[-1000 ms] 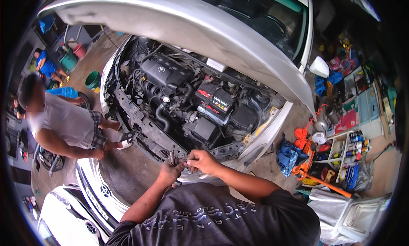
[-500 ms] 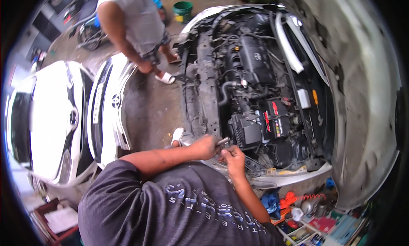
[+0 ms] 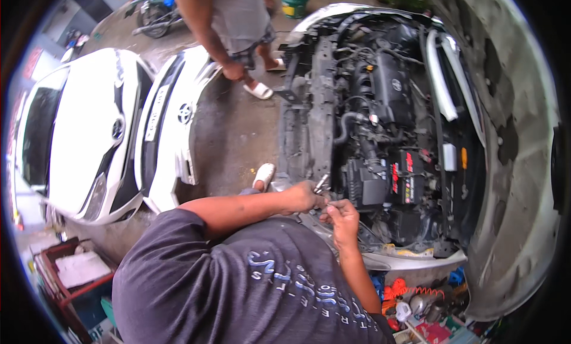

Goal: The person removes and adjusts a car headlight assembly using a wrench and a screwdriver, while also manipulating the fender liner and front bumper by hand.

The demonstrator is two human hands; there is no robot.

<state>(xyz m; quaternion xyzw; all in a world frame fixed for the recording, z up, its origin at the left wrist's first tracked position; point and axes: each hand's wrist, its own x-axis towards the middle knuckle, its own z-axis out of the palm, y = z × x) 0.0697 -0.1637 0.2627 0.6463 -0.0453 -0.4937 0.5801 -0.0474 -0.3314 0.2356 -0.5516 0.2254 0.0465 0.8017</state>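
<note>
My left hand (image 3: 300, 198) is closed around a short, shiny metal rod-like tool (image 3: 321, 183), whose end sticks up past the fingers. Its exact kind is too small to make out. Close beside it, my right hand (image 3: 343, 218) has its thumb and fingertips pinched together near the left fingers. Whatever may be between those fingertips cannot be seen. Both hands are held at the front corner of a car's open engine bay, near a black air filter box (image 3: 373, 189) and a battery (image 3: 409, 180).
A raised hood (image 3: 517, 165) stands to the right. A removed white bumper (image 3: 178, 130) and a white car (image 3: 83, 135) are at the left. Another person (image 3: 238, 22) stands ahead, near a green bucket (image 3: 294, 2). A coiled orange hose (image 3: 416, 292) lies among tools at lower right.
The view has shifted, so the scene sits farther right. The metal tool in my left hand now points more upward. My right hand stays close by, still pinched.
</note>
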